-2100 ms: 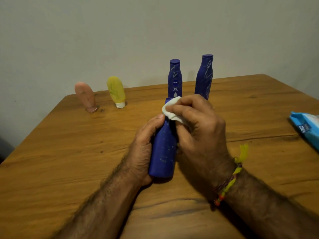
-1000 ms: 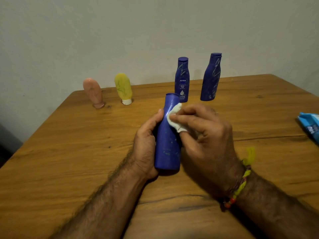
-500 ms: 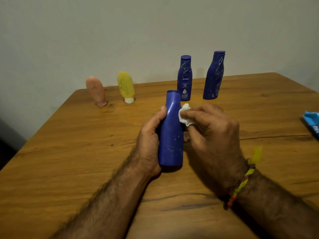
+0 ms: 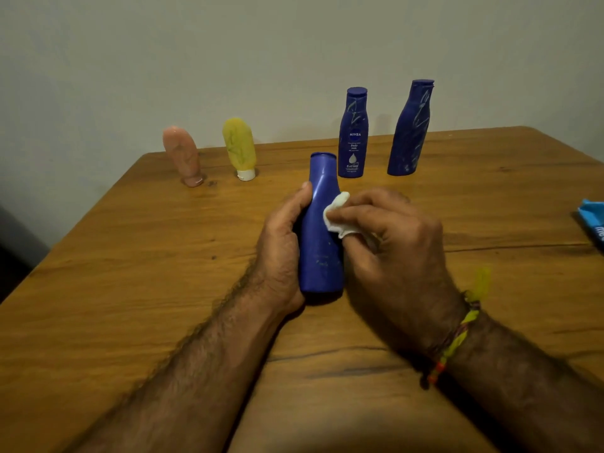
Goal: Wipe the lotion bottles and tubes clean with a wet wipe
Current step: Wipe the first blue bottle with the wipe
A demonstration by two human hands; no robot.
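1. Blue plastic forms the bottle [image 4: 322, 237] held upright near the middle of the desk [image 4: 130, 256], its base resting on the wood and its cap pointing up and slightly away.
2. The bottle is gripped by the left hand [image 4: 281, 253] from its left side; the thumb is laid along the near-left shoulder, and the other fingers are curled round the far side, hidden from view.
3. A white wipe [image 4: 338, 215] is pinched by the fingers of the right hand [image 4: 392, 243] and pressed against the right side of the bottle, just below the neck.
4. A bunch of the wipe is seen above the index finger, and another fold is seen below it.
5. Faint pale marks are visible on the lower front of the bottle.
6. A thread band [image 4: 457, 335] of yellow, red and dark strands is worn on the right wrist.
7. Two more blue bottles are stood at the far side: a labelled one [image 4: 353, 135] just beyond the held bottle, and a taller one [image 4: 410, 132] to its right, both streaked with pale smears.
8. Two tubes are stood cap-down at the far left: a pink tube [image 4: 183, 155] and a yellow tube [image 4: 239, 147] to its right, near each other but apart.
9. A light blue pack [image 4: 593, 223] is cut off by the right edge.
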